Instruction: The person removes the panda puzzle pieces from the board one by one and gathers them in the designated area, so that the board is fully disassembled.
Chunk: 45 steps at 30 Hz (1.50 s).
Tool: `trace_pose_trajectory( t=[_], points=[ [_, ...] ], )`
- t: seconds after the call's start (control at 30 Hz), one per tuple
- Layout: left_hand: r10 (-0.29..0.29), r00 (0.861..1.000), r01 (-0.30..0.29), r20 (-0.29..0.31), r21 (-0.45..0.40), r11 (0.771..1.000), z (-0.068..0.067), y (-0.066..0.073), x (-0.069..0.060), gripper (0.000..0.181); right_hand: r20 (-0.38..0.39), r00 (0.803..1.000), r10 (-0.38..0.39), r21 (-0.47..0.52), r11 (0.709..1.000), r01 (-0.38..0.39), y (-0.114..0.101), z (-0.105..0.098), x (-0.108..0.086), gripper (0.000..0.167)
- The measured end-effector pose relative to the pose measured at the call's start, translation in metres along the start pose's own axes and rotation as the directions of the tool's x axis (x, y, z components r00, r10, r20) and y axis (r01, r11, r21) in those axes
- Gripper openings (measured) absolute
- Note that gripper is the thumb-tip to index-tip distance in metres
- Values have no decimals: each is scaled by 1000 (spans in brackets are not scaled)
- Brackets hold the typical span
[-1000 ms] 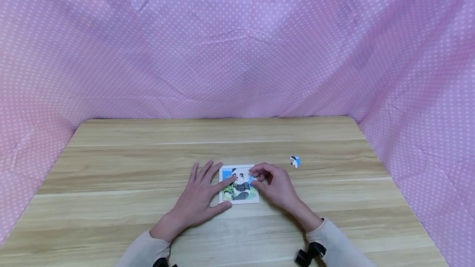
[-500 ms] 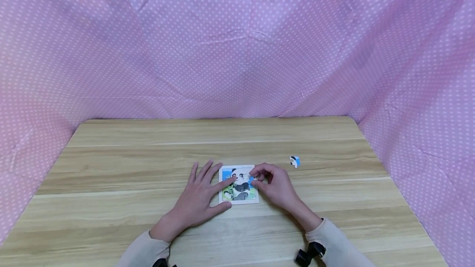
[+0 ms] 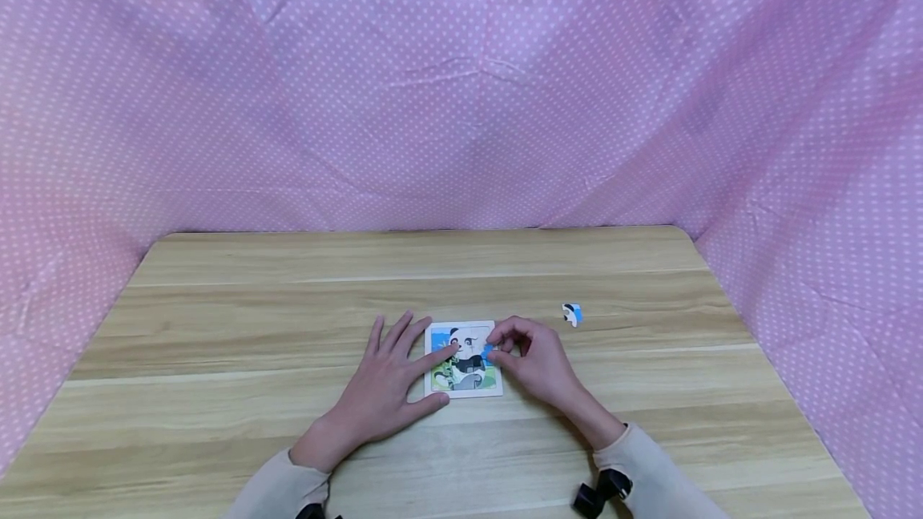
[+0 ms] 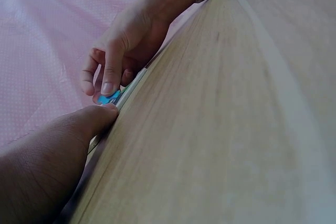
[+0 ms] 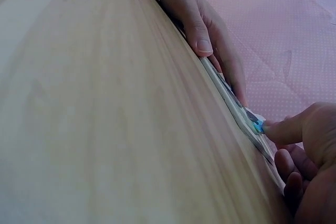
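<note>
A panda jigsaw puzzle (image 3: 461, 393) in a white-bordered square frame lies flat on the table. Fingers spread, my left hand (image 3: 389, 387) rests at its left side, with the index finger lying over the picture and the thumb by the lower left edge. At the right side my right hand (image 3: 537, 363) pinches a blue puzzle piece (image 3: 487, 354) between thumb and index finger, over the panda picture. The same blue piece (image 4: 108, 98) shows under the right thumb in the left wrist view. How far the piece sits in the frame, I cannot tell.
A loose puzzle piece (image 3: 573, 314) in blue, white and black lies on the wooden table (image 3: 288, 295), beyond and right of the right hand. Pink dotted cloth (image 3: 461, 86) hangs behind the table and along its sides.
The right fingertips have shifted very slightly at the blue piece, more of which now shows. The left hand holds its place, and the loose piece lies where it was.
</note>
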<state>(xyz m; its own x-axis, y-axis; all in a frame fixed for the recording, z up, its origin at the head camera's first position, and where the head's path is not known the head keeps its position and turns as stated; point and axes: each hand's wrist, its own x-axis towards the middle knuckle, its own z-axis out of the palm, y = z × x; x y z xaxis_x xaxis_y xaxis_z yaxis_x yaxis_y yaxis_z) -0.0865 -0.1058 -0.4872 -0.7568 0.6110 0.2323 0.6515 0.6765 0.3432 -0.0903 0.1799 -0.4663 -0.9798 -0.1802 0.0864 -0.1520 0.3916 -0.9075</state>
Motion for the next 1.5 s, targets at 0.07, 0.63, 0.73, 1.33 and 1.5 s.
trace_pose_trajectory(
  t=[0.07,0.63,0.73,1.33,1.5],
  points=[
    [1,1000,-1,-3,1,1000,0,0,0,65,-1,1000,8,2,1000,-8,0,0,0,21],
    [4,1000,-4,-7,11,1000,0,0,-1,65,18,1000,19,54,998,-20,5,-2,3,18],
    [4,1000,-4,-5,17,1000,1,0,-1,65,27,999,22,56,998,-23,5,-3,3,18],
    [-1,1000,1,14,-1,1000,2,-3,-2,66,94,996,-3,-134,991,16,1,-5,3,26],
    [5,1000,-5,10,-6,1000,2,-2,-1,66,69,998,-13,-163,986,24,1,-5,3,27]
  ],
)
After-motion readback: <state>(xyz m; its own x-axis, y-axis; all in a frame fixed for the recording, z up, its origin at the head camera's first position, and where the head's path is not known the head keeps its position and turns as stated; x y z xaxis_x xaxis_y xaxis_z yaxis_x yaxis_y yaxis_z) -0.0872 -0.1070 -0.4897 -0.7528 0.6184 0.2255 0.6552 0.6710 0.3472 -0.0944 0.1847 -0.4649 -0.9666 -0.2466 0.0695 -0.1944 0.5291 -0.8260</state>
